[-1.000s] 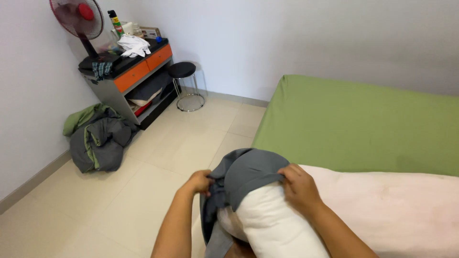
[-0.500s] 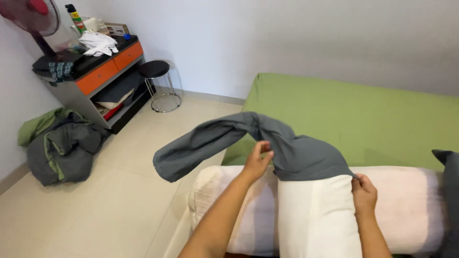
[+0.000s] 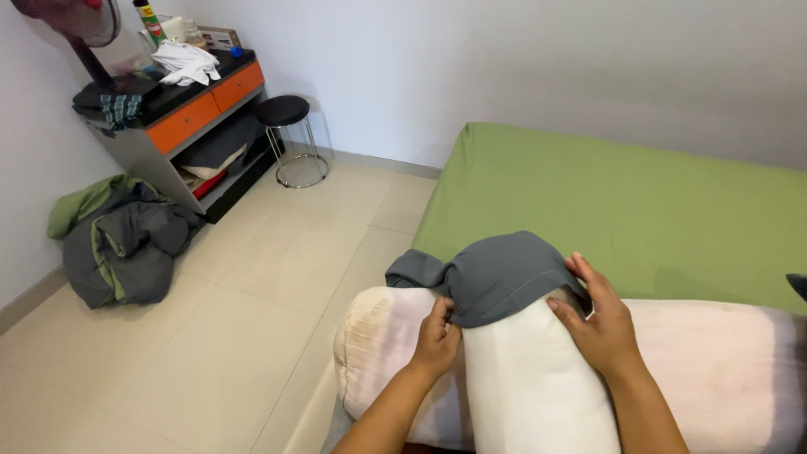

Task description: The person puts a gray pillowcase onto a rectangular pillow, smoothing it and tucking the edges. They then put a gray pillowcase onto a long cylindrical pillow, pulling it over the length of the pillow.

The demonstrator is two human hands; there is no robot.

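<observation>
A white bolster pillow [image 3: 534, 382] stands on end in front of me, its top capped by a dark grey pillowcase [image 3: 496, 273]. My left hand [image 3: 437, 336] pinches the left edge of the grey pillowcase against the bolster. My right hand [image 3: 598, 324] presses on the right edge of the same pillowcase, fingers spread along the fabric. Behind the bolster a pale pink pillow [image 3: 714, 370] lies across the near edge of the bed with the green sheet [image 3: 622, 202].
A pile of grey and green bedding [image 3: 118, 240] lies on the tiled floor at the left wall. A grey and orange cabinet [image 3: 181, 118] with clothes and bottles on top stands beyond it, next to a black round stool [image 3: 286, 126]. A fan [image 3: 71, 21] is at top left.
The grey pillowcase, half a second ago stretched out to the left in the air, now sits bunched over the bolster's top. Both hands have come in to its edges.
</observation>
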